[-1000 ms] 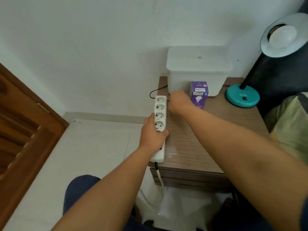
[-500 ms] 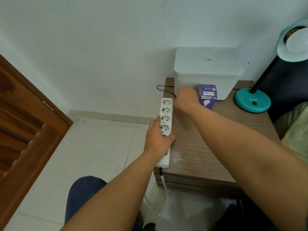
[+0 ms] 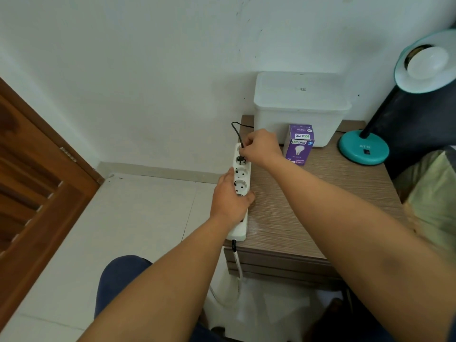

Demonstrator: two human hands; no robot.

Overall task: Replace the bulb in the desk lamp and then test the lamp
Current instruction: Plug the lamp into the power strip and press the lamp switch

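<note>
A brown wooden door (image 3: 37,174) fills the left side, with pale floor tiles (image 3: 138,218) between it and the bedside table (image 3: 308,201). Along the table's left edge lies a white power strip (image 3: 241,191), its own cable (image 3: 235,257) hanging down off the near left corner. The left hand (image 3: 228,197) is closed over the middle of the strip, thumb on the table side and fingers wrapped round the outer side, pinning it against the tabletop. At the far end of the strip the right hand (image 3: 259,146) pinches a black plug (image 3: 241,159) between fingertips and thumb, right at the second socket from the far end; whether the pins are fully seated cannot be told. A black cord (image 3: 236,130) rises from the plug and loops off toward the table's far left corner.

Just right of that hand stands a purple bulb box (image 3: 298,144), upright, touching or nearly touching the white lidded bin (image 3: 298,107) behind it at the far edge. Near the far right corner sits the teal desk lamp (image 3: 362,148), its round base flat on the table, a dark neck rising to the teal shade, which is turned toward the camera. A white bulb (image 3: 427,61) sits in the shade, unlit. A greenish cushion (image 3: 431,193) lies beyond the right edge.
</note>
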